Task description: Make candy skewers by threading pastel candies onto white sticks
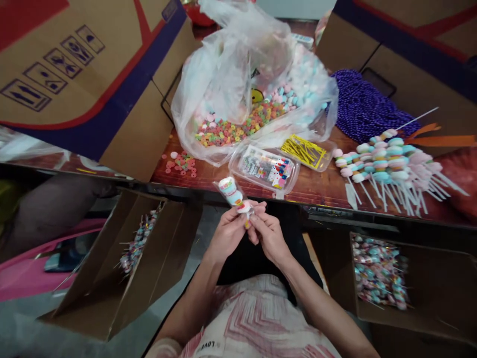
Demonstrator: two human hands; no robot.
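Between my two hands, just in front of the table edge, I hold a wrapped marshmallow skewer (233, 191), with white, blue and pink pieces inside a clear bag. My left hand (230, 228) pinches the bag near its lower end. From the other side, the fingers of my right hand (270, 231) close on the gathered neck of the bag, where a bit of yellow shows. Nearest to them on the table are a clear plastic lid (292, 181) with a printed packet in it and a tray of yellow twist ties (303, 151).
A big plastic bag (208, 64) holds ring candies and marshmallows. Bare marshmallow skewers (391, 159) lie piled at right, beside purple cord (365, 104). Loose pink rings (181, 165) lie at left. Cartons (149, 124) flank the table; lower boxes (156, 248) hold wrapped skewers.
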